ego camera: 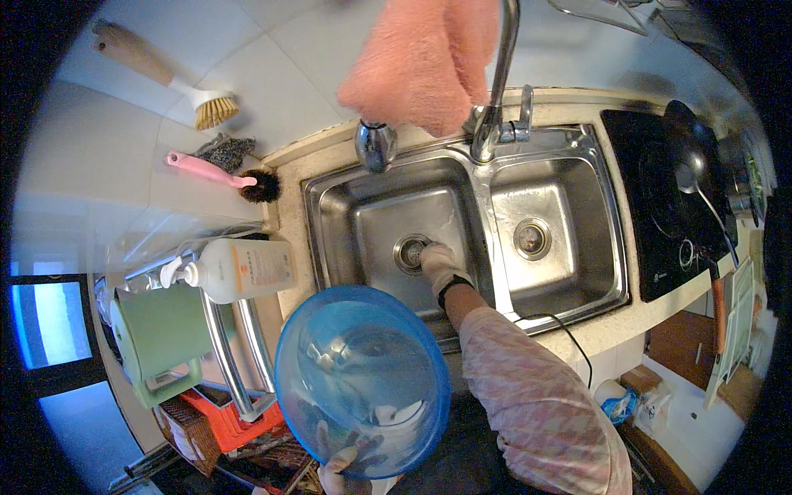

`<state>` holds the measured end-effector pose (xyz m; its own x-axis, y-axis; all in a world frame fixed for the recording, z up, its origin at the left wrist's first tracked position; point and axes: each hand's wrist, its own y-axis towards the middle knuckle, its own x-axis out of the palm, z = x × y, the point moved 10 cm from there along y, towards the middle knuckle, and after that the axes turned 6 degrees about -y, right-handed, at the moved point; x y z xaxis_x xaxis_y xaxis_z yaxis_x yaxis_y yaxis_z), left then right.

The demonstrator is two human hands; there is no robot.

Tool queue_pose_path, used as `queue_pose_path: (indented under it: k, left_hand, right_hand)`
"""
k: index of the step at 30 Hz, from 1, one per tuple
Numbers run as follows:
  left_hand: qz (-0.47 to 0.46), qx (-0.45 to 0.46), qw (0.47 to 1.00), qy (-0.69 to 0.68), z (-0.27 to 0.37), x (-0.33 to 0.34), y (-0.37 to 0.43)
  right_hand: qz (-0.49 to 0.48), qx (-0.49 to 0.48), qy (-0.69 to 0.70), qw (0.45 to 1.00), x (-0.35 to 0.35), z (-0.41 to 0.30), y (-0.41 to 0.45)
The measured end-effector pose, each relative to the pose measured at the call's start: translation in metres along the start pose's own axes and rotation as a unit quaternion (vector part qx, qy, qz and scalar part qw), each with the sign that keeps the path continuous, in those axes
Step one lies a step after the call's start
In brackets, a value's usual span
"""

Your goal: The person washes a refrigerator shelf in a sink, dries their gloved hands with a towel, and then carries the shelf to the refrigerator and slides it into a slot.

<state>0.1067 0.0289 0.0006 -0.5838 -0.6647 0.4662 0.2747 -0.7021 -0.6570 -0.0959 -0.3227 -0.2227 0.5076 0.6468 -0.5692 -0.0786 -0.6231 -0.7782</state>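
Observation:
A translucent blue plastic basin (362,377) is tilted in front of the sink, its rim gripped near the bottom by my left hand (340,461), whose fingers show through the plastic. Over the larger bowl of the stainless steel double sink (396,204), my right hand (440,263) reaches down to the drain strainer (411,252). Its fingertips are at the strainer's edge; whether they pinch anything is hidden. A dark band circles the right wrist. Both sink bowls hold no standing water.
An orange cloth (427,68) hangs by the faucet (489,133). At left stand a pump bottle (247,269) and a green container (167,334); a pink-handled brush (210,170) hangs above. A black cooktop (662,204) with a ladle (708,198) lies right.

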Motion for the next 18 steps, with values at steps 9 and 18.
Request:
queue_pose_path:
  k: [9,18]
  left_hand:
    - [0.260,0.035,0.954,0.145,0.024,-0.016,-0.015]
    - [0.110,0.156,0.911,0.366,0.044,0.051,-0.011]
  right_hand:
    - [0.067,-0.121,0.106,0.985,-0.076,-0.013,0.012]
    - [0.047,-0.188,0.525,0.829,-0.168,0.055,-0.063]
